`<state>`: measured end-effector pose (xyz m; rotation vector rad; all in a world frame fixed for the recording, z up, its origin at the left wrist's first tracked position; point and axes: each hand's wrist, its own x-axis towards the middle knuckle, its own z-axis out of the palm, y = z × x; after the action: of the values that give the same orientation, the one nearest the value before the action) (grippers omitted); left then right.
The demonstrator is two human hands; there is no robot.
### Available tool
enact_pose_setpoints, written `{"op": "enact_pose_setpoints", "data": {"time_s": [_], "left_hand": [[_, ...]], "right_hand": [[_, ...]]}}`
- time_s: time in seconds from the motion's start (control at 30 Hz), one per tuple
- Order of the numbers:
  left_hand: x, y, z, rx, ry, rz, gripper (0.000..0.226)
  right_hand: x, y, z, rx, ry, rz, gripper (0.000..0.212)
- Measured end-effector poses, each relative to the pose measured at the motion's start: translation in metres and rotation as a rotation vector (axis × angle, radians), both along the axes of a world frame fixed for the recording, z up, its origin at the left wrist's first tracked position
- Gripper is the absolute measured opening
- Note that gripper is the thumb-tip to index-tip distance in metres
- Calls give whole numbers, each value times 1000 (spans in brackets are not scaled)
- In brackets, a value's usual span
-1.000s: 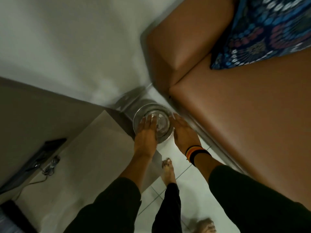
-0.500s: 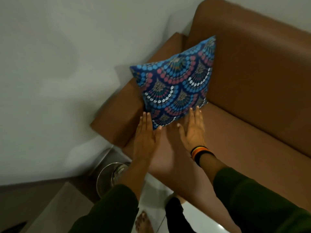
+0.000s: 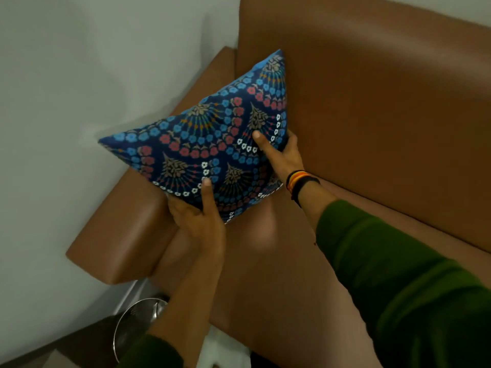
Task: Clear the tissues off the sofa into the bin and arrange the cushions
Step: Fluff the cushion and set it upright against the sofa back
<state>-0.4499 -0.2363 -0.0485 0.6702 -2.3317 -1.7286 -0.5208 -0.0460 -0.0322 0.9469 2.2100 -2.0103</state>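
Observation:
A blue cushion [image 3: 212, 144] with red, blue and white flower fans is held up in the left corner of the brown leather sofa [image 3: 372, 115]. My left hand [image 3: 199, 216] grips its lower left edge, thumb on the front. My right hand [image 3: 279, 155] grips its lower right corner, fingers behind and thumb on the pattern. The cushion leans between the armrest [image 3: 127, 235] and the backrest. A round metal bin [image 3: 135, 328] stands on the floor below the armrest, partly hidden by my left forearm. No tissues show.
A pale wall [image 3: 79, 102] runs along the left of the sofa. The brown seat [image 3: 265, 274] stretches out to the right under my arms. A dark low surface [image 3: 66, 349] sits at the bottom left beside the bin.
My hands left the bin, rose to the sofa corner and closed on the cushion's lower edge. The cushion has tilted and lifted slightly off the seat.

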Motion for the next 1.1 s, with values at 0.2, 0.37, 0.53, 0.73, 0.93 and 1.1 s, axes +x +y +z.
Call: {"op": "enact_pose_setpoints", "data": {"time_s": [0.2, 0.37, 0.53, 0.73, 0.93, 1.1], "left_hand": [[-11, 32, 24, 24, -72, 2, 95], [-9, 81, 33, 4, -32, -279, 81], [-23, 122, 34, -38, -54, -621, 62], [-7, 85, 56, -316, -7, -828, 100], [67, 75, 54, -982, 365, -1137, 81], [129, 127, 97, -978, 506, -1347, 75]], "right_hand": [[35, 32, 12, 5, -48, 5, 124], [137, 71, 21, 3, 63, -240, 68], [181, 106, 5, 56, -10, -354, 71], [225, 82, 26, 295, 48, -374, 87], [280, 43, 19, 1006, -165, 22, 87], [361, 70, 58, 1054, -247, -121, 83]]}}
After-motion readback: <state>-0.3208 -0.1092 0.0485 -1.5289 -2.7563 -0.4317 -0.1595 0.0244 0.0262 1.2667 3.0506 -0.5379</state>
